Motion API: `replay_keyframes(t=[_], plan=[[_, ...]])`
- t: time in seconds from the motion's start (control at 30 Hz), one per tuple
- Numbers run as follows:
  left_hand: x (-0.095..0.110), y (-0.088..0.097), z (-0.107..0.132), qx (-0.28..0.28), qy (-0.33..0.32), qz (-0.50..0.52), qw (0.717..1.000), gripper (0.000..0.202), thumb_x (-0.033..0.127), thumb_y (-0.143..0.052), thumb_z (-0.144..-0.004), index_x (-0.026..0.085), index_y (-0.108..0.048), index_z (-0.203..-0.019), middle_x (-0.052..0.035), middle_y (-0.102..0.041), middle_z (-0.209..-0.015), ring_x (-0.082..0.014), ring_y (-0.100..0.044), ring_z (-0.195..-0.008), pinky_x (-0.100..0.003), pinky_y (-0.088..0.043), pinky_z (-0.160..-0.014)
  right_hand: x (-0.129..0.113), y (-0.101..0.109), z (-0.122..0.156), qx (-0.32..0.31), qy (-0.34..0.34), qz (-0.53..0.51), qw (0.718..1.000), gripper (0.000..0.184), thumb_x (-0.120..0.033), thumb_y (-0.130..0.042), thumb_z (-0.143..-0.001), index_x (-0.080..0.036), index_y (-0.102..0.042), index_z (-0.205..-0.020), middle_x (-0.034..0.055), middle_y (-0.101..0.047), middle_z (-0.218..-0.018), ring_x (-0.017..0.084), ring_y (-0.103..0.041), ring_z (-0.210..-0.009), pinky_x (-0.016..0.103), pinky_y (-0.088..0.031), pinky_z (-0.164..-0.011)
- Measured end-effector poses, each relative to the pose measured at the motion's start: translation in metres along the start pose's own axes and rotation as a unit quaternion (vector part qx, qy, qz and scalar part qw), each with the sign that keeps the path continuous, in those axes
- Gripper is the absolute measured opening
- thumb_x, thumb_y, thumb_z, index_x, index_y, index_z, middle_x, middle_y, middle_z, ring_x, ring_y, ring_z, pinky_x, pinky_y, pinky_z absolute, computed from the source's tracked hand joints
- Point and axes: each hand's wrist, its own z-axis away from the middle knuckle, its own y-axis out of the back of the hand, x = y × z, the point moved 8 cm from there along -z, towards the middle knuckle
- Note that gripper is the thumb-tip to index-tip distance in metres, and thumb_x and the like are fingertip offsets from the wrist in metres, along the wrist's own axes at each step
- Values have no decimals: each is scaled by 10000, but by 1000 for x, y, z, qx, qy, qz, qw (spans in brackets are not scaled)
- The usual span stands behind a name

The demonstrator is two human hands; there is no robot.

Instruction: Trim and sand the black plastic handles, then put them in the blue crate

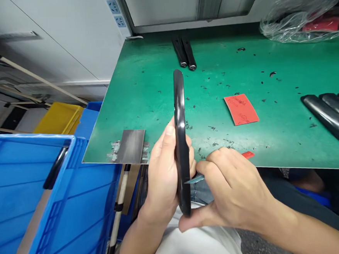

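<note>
Tabletop: a green mat tabletop (149, 83) fills the upper right of the frame, scattered with black shavings (216, 128).

Left hand: the left hand (163, 173) is closed around a glossy black curved strip (181, 143), holding it upright above the near edge of the tabletop. Its thumb (169, 132) shows, but most of its fingers are hidden behind the strip.

Right hand: the right hand (231, 189) is closed on a thin teal blade (196, 179), with its fingers (216, 161) covering most of the blade. The blade's tip touches the strip near its lower end.

Hidden: a red scrap (248, 155) is mostly covered by the right hand, so its kind is hard to make out.

Around: a red sandpaper sheet (241, 109) lies at centre right. More black strips (329, 119) run off the right edge of the frame, and a pair (184, 52) lies at top centre. A blue plastic crate (17, 178) sits at lower left.
</note>
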Motion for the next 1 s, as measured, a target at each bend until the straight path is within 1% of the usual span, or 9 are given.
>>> replay_keyframes(t=[0.13,0.27,0.4,0.53,0.63,0.8,0.87,0.93,1.0], plan=[[-1,2,-1,1,3,-7,1000,281,455,-508,-1091,219,-660,-1099,95,-276,-592,-56,-228,-423,-133,-296,-352,0,0,-1,-1,1,21,1000,773,-837,-338,-978,-176,-650,-726,33,-490,-654,214,-404,-629,376,-299,-597],[0,3,-1,8,-4,-5,1000,285,473,-542,-1073,217,-646,-1003,90,-259,-625,-53,-201,-439,-127,-288,-348,-3,-1,-1,-1,11,44,999,753,-819,-311,-995,-208,-600,-663,23,-446,-625,209,-340,-621,373,-263,-585],[1,4,-1,23,-1,-2,1000,275,450,-537,-1079,211,-641,-991,90,-259,-643,-48,-210,-436,-124,-299,-352,-8,1,1,11,33,59,998,695,-748,-324,-1033,-218,-583,-666,14,-416,-599,210,-305,-617,378,-229,-576],[1,5,-1,39,12,2,999,309,471,-531,-1078,207,-652,-972,89,-308,-629,-41,-238,-415,-124,-310,-343,-13,3,5,30,57,52,997,622,-694,-398,-1044,-226,-554,-666,1,-400,-598,200,-304,-612,381,-222,-568],[-2,8,-1,46,31,7,998,353,513,-544,-1062,210,-638,-907,88,-293,-607,-39,-236,-394,-127,-306,-338,-16,4,8,45,67,47,996,572,-659,-479,-1036,-231,-547,-663,6,-424,-604,196,-322,-608,383,-246,-560],[2,9,-1,77,17,21,997,326,456,-519,-1080,208,-603,-885,76,-351,-635,-36,-252,-395,-128,-306,-329,-21,9,12,76,94,52,991,492,-519,-577,-1041,-243,-528,-637,-7,-412,-581,184,-331,-577,372,-246,-540],[2,6,0,97,25,26,995,330,465,-501,-1085,210,-622,-915,84,-320,-605,-41,-246,-388,-127,-302,-327,-23,11,14,81,113,52,989,477,-480,-586,-1041,-235,-555,-633,-2,-430,-559,183,-342,-559,375,-241,-519],[2,4,-1,111,28,30,993,327,471,-483,-1091,215,-654,-981,92,-297,-586,-46,-245,-381,-127,-304,-329,-23,11,15,83,116,33,989,420,-408,-577,-1048,-205,-623,-683,14,-493,-555,183,-372,-540,383,-243,-494],[4,6,-3,115,10,33,993,297,444,-473,-1103,224,-671,-1076,93,-337,-601,-41,-267,-378,-125,-312,-333,-18,14,13,82,86,-50,992,317,-325,-566,-1060,-149,-692,-828,38,-603,-619,177,-470,-554,372,-326,-486]])
